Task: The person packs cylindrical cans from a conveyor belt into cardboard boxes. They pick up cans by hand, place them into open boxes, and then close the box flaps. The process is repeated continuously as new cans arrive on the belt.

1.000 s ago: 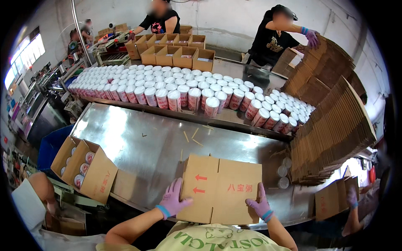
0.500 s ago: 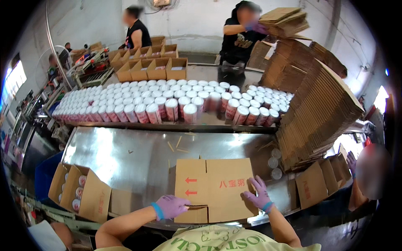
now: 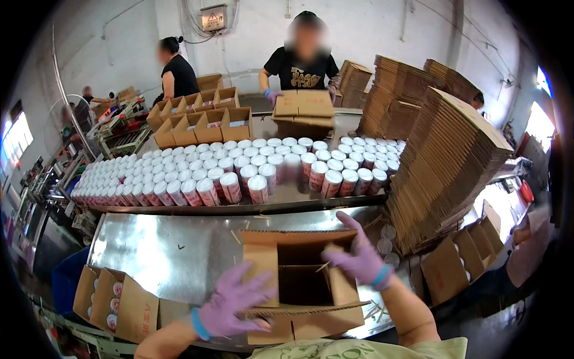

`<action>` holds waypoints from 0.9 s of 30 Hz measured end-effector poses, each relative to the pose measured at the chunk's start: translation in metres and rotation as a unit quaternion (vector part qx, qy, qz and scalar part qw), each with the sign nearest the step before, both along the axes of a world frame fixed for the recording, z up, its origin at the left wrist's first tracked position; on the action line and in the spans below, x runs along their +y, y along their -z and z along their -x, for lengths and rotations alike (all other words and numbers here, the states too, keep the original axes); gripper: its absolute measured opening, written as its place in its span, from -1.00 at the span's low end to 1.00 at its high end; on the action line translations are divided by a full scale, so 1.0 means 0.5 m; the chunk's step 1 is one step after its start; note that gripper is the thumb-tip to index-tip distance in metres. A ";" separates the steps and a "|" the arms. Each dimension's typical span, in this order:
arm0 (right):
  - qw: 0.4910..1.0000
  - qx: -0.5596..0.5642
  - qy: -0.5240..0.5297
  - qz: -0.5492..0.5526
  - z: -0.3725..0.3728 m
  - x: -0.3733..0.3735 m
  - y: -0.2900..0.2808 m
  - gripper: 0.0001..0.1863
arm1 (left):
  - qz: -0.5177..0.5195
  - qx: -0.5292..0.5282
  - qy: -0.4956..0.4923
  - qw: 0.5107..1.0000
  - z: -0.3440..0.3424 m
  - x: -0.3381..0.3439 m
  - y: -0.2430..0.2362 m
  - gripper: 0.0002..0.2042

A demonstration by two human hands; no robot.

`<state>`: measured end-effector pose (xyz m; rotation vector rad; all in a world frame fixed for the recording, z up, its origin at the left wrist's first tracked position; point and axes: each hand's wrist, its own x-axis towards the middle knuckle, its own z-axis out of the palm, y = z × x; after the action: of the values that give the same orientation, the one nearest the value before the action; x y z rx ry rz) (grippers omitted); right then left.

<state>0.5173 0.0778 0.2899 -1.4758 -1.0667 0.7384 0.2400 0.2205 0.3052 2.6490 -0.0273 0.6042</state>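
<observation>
An opened cardboard box (image 3: 305, 284) stands on the near steel table (image 3: 149, 239), its flaps raised and folded outward and its dark inside showing. My left hand (image 3: 236, 296), in a purple glove with a blue cuff, is spread at the box's left side, its thumb by the near flap. My right hand (image 3: 360, 254), gloved alike, has its fingers apart over the box's right flap; whether it touches the cardboard I cannot tell. Thin pale strips (image 3: 372, 312) lie beside the box.
Rows of white-lidded cans (image 3: 176, 188) fill the raised strip ahead. Tall stacks of flattened cartons (image 3: 442, 161) rise at right. Boxes of cans (image 3: 113, 299) flank me. A co-worker (image 3: 305, 69) holds flat cartons across the table; another (image 3: 173, 81) stands by open boxes (image 3: 236, 128).
The flat carton under my hands is now opened into a box with raised flaps. My hands have spread apart from it. The co-worker opposite has lowered a bundle of cartons to the table.
</observation>
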 end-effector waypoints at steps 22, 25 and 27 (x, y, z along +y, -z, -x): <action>0.813 -0.426 -0.397 0.001 0.013 -0.132 0.083 -0.45 | 0.464 0.185 -0.194 0.845 0.008 -0.053 0.118 -0.30; 0.892 -0.039 -0.437 0.112 -0.062 -0.116 0.074 -0.49 | 0.393 0.323 -0.264 0.819 -0.026 0.022 0.105 -0.38; 0.942 -0.125 -0.309 0.031 -0.136 -0.009 0.043 -0.48 | 0.370 0.331 -0.308 0.812 -0.024 0.100 0.136 -0.46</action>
<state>0.5854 0.0733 0.2683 -1.3089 -1.7560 1.0394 0.2519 0.2705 0.2371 1.8963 1.0726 -0.1731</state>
